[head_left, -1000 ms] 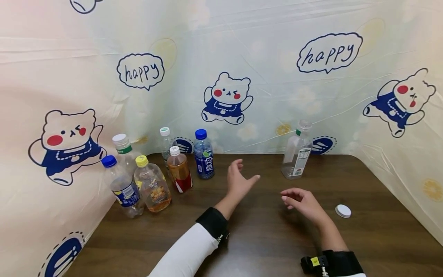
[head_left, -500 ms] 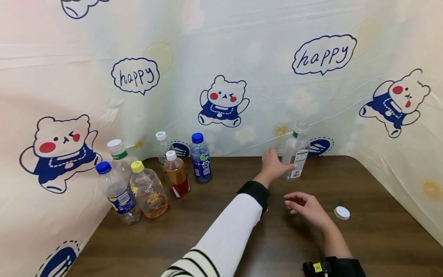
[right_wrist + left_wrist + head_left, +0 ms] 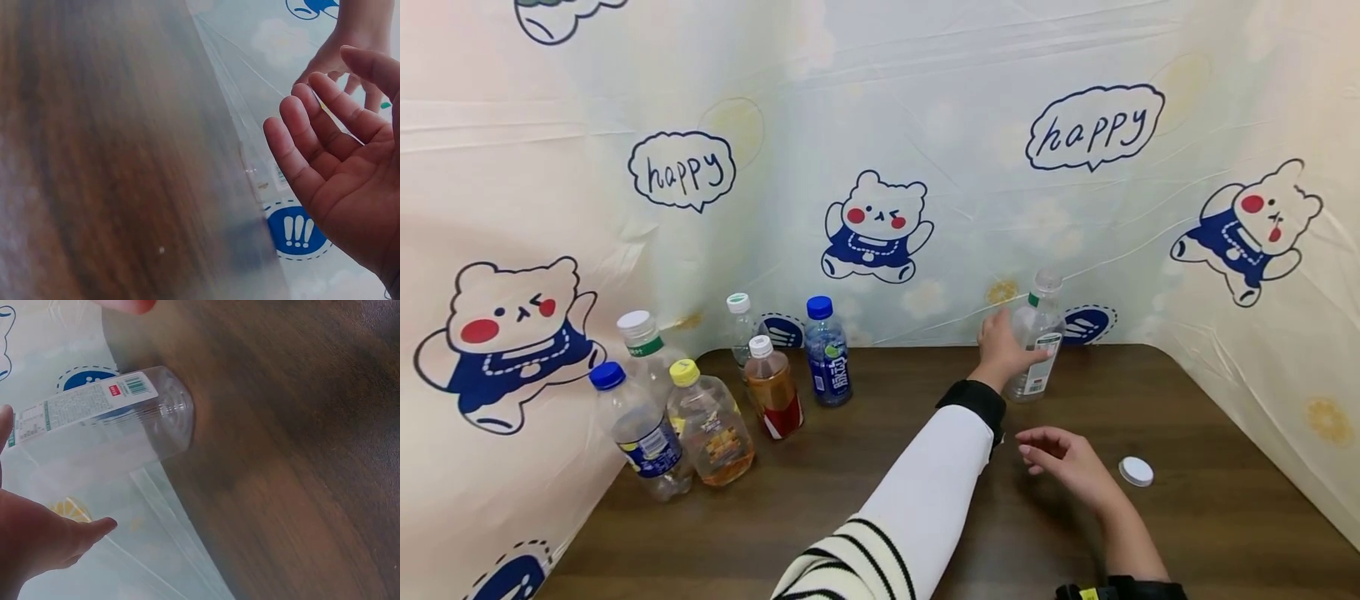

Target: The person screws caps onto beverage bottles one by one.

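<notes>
A clear, uncapped plastic bottle point(image 3: 1030, 325) with a white back label stands upright near the table's back edge. My left hand point(image 3: 1002, 348) is at its left side, thumb in front and fingers spread behind; in the left wrist view, the fingers flank the bottle point(image 3: 125, 447) without visibly closing on it. My right hand point(image 3: 1067, 462) hovers over the table in front of the bottle, holding nothing. Its fingers are loosely bent in the right wrist view, palm showing. A white screw cap point(image 3: 1136, 472) lies on the table to the right of my right hand.
Several capped bottles stand together at the left, including a yellow-capped one point(image 3: 711, 433), a blue-capped one point(image 3: 651, 442) and a white-capped red-and-amber one point(image 3: 775, 392). A blue bottle point(image 3: 829, 354) stands beside them. A printed curtain point(image 3: 970, 217) hangs behind the brown table point(image 3: 880, 467).
My left hand has moved right across the table from near the blue bottle to the clear bottle. My right hand has stayed nearly in place. The head view has shifted slightly.
</notes>
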`<control>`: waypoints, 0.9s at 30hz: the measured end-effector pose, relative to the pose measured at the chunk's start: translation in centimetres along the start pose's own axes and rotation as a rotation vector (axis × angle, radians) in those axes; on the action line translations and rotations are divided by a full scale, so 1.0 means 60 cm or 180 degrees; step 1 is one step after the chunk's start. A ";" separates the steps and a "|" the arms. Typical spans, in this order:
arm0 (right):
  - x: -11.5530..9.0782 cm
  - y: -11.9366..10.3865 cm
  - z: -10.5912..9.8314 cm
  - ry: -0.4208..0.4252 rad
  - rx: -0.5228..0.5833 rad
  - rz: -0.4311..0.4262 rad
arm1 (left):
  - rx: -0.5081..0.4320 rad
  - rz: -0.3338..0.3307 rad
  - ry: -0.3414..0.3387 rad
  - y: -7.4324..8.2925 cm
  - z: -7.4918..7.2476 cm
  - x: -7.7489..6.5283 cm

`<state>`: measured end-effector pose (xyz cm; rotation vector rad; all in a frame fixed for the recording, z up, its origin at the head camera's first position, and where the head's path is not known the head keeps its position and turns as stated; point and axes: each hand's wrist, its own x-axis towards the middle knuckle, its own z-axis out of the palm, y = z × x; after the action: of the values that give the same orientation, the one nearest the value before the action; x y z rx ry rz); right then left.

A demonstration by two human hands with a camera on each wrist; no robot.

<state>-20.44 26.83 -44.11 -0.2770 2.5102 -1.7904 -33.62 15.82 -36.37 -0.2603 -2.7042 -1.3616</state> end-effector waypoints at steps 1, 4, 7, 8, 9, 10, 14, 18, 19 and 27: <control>-0.001 0.000 0.001 0.0000 0.0001 0.0007 | 0.0058 0.0020 -0.0014 -0.002 0.001 0.001; -0.002 0.002 0.004 0.0001 0.0021 0.0020 | 0.0225 0.0082 0.0024 -0.008 0.004 0.006; 0.000 0.005 0.005 0.0017 0.0023 0.0024 | 0.0286 0.0124 0.0115 -0.013 0.006 0.010; 0.000 0.005 0.005 0.0026 0.0023 0.0028 | 0.0259 0.0131 0.0145 -0.014 0.006 0.010; 0.000 0.006 0.005 0.0037 0.0019 0.0030 | 0.0212 0.0136 0.0165 -0.014 0.007 0.011; 0.000 0.006 0.004 0.0047 0.0015 0.0029 | 0.0176 0.0143 0.0166 -0.015 0.008 0.011; -0.003 0.005 0.004 0.0035 0.0007 0.0008 | -0.0106 0.0109 0.0125 -0.018 0.009 0.007; -0.004 0.006 0.004 -0.0007 0.0030 -0.0025 | -0.0367 0.0125 0.0102 -0.025 0.008 0.000; -0.004 0.006 0.004 -0.0019 0.0037 -0.0034 | -0.0399 0.0167 0.0111 -0.027 0.007 -0.002; -0.003 0.004 0.001 -0.0124 0.0018 -0.0046 | -0.0541 0.0518 0.0171 -0.055 -0.011 -0.007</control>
<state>-20.29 26.85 -44.39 -0.3271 2.4829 -1.7791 -33.86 13.32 -38.69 -0.4406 -2.4655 -1.5270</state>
